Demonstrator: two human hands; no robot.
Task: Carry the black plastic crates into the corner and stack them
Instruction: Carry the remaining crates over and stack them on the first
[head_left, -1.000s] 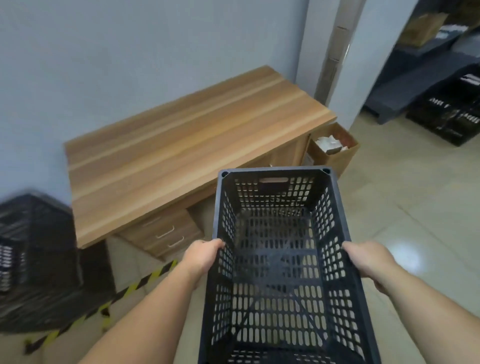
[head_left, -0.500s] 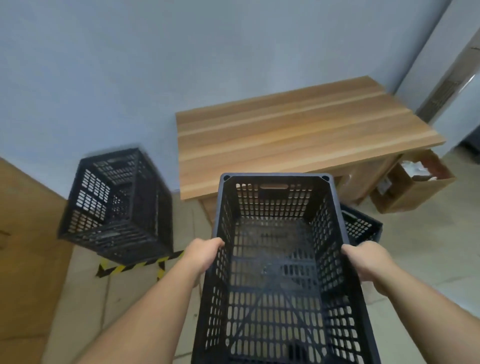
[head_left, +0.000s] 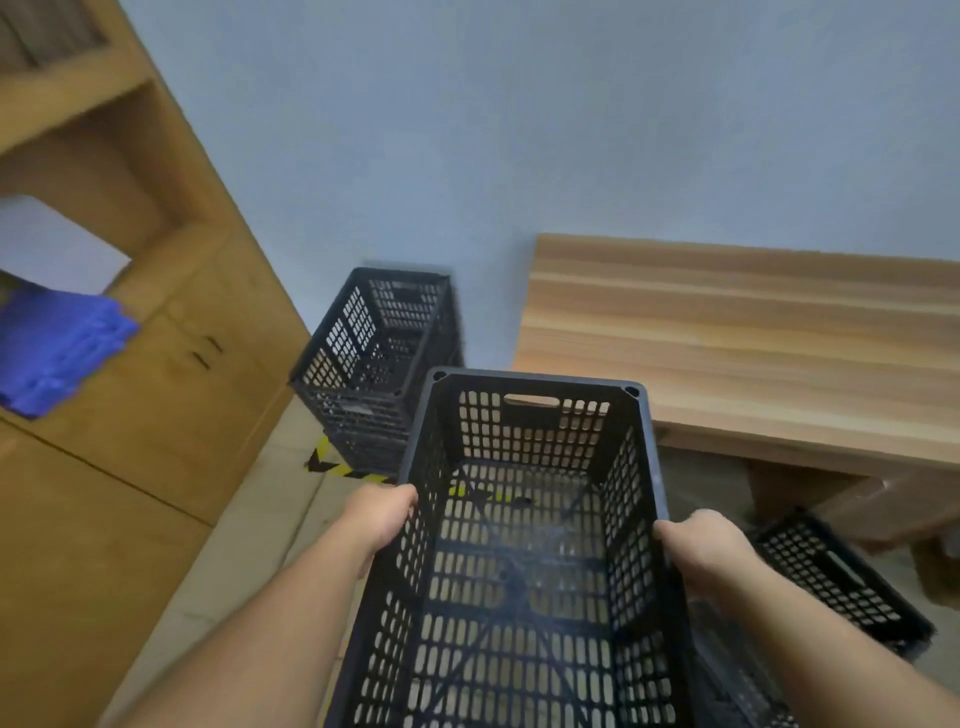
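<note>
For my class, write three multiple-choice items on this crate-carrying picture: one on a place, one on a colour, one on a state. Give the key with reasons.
1. Where does the crate stack stand?
A. On the desk
B. On the floor between cabinet and desk
C. Inside the cabinet

2. What colour are the items on the cabinet shelf?
A. Blue
B. Red
C. Green

3. What is the carried crate holding?
A. Boxes
B. Bottles
C. Nothing

Key: 1 B, it stands between the cabinet and desk. 2 A, the blue items show there. 3 C, the left hand and right hand grip an empty crate.
</note>
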